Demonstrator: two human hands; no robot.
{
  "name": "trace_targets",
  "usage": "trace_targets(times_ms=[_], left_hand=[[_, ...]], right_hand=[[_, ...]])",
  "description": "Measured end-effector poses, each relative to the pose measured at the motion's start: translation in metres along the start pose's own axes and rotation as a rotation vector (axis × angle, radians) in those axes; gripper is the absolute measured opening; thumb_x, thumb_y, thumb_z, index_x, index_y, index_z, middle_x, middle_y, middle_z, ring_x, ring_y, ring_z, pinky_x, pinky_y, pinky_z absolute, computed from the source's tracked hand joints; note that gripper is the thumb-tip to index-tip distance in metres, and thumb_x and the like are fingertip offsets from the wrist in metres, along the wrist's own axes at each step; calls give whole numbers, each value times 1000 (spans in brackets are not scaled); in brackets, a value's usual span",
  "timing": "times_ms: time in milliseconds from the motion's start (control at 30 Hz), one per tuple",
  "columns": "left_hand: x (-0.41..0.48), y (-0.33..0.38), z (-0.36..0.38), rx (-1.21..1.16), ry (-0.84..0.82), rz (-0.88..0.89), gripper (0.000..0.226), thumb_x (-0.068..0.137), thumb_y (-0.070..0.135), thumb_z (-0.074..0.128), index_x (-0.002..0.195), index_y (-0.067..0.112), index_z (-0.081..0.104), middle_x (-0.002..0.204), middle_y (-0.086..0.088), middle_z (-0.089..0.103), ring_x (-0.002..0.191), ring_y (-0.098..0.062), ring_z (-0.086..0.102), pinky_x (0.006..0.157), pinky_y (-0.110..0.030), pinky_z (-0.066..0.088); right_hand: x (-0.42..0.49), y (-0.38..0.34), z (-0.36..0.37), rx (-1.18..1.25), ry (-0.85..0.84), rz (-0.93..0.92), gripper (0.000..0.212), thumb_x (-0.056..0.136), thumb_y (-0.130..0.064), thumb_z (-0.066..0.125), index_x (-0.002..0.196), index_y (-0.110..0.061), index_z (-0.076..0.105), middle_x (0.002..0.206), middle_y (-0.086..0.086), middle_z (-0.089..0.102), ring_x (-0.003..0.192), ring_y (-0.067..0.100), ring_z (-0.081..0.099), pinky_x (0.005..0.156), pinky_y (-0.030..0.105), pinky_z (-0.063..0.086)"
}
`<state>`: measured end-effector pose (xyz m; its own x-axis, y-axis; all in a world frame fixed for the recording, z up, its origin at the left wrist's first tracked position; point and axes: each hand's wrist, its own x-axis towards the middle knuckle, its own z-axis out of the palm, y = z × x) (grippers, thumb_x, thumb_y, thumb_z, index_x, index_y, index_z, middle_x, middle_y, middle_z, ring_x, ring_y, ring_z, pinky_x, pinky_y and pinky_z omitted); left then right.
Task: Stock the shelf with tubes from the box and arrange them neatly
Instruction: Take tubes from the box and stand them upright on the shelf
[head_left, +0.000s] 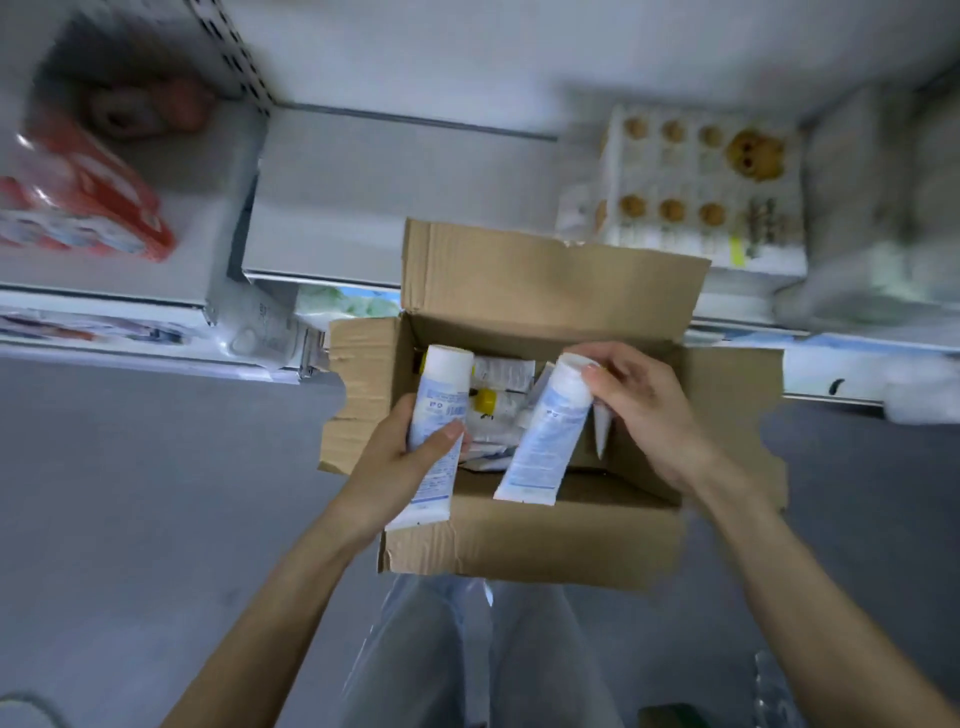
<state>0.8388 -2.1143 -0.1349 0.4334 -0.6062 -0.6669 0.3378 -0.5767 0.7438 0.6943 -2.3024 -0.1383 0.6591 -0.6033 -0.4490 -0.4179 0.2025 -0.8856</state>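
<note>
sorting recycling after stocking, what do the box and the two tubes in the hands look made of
Box: brown corrugated cardboard, matt; fluting lines and ragged torn flap edges show it. Left-hand tube and right-hand tube: probably soft plastic, smooth white with blue print, flat crimped ends; laminate cannot be ruled out. Their wide white caps look like harder plastic.

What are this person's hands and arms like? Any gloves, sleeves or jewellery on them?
Both are bare. The left hand and right hand wear no gloves, and no ring shows. The left forearm and right forearm carry no sleeve, watch or bracelet as far as the frame shows. Nails look short and unpainted.
</note>
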Motion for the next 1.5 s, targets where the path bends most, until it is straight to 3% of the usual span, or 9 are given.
trace_targets(times_ms=[167, 300, 567, 800, 933, 1033, 1233, 1333, 1500], left_hand=[[-42, 49, 1, -20, -80, 73, 30, 91, 22, 56, 121, 22, 53, 112, 1, 68, 102, -13, 65, 90, -32, 52], [-82, 85, 10, -134, -163, 114, 25, 89, 28, 51, 113, 25, 59, 109, 6, 70, 100, -8, 66, 76, -17, 52], [-129, 131, 17, -115, -203, 156, 36, 73, -1, 73, 104, 14, 62, 92, -3, 74, 82, -19, 71, 64, -26, 54], [-149, 179, 0, 84, -319, 243, 58, 58, 19, 81, 112, 16, 61, 103, -6, 72, 94, -25, 69, 79, -37, 55], [-158, 202, -5, 236, -371, 298, 53, 62, 15, 81, 111, 15, 61, 105, -6, 71, 96, -22, 67, 83, -36, 54], [-161, 213, -4, 312, -401, 302, 47, 68, 7, 80, 111, 12, 60, 103, -2, 71, 94, -17, 68, 80, -30, 54], [-161, 230, -2, 331, -396, 291, 38, 78, 28, 75, 109, 11, 61, 101, -8, 71, 91, -21, 69, 73, -29, 52], [-151, 249, -7, 200, -247, 264, 36, 84, 35, 66, 102, 4, 60, 81, -10, 71, 73, -24, 67, 69, -36, 53], [-140, 283, -7, 110, -186, 237, 27, 90, 26, 61, 105, 4, 56, 77, -15, 70, 78, -32, 70, 69, -40, 57]], right_hand=[[-40, -58, 14, 130, -29, 44, 22, 97, -18, 47, 95, -10, 67, 56, -13, 50, 53, 0, 40, 51, 14, 34], [-68, -105, 29, 156, -10, -17, 26, 96, -20, 48, 74, -13, 59, 53, -6, 44, 49, 5, 39, 48, 17, 34], [-106, -166, 20, 172, 43, -76, 13, 97, -18, 47, 89, -12, 55, 58, -1, 48, 49, 9, 42, 44, 17, 36], [-122, -224, -22, -294, -198, -143, 33, 83, -17, 71, 110, -9, 54, 107, 10, 62, 84, 17, 62, 58, 20, 50], [-129, -249, -39, -218, -407, -28, 35, 82, -6, 70, 111, 1, 53, 101, 10, 63, 89, 15, 65, 72, 24, 56], [-137, -261, -42, -424, -512, -62, 29, 81, -9, 72, 105, 2, 63, 90, 3, 63, 81, 8, 61, 66, 15, 49], [-147, -265, -60, -661, -480, -160, 19, 83, -25, 71, 82, -8, 64, 72, -8, 54, 68, 5, 47, 58, 19, 33], [-151, -266, -89, -571, -379, -135, 15, 82, -26, 72, 78, -15, 62, 71, -10, 54, 71, 6, 49, 60, 19, 35], [-160, -258, -140, -191, -106, -48, 40, 73, -31, 74, 96, 2, 67, 82, 1, 59, 76, 10, 54, 66, 20, 40]])
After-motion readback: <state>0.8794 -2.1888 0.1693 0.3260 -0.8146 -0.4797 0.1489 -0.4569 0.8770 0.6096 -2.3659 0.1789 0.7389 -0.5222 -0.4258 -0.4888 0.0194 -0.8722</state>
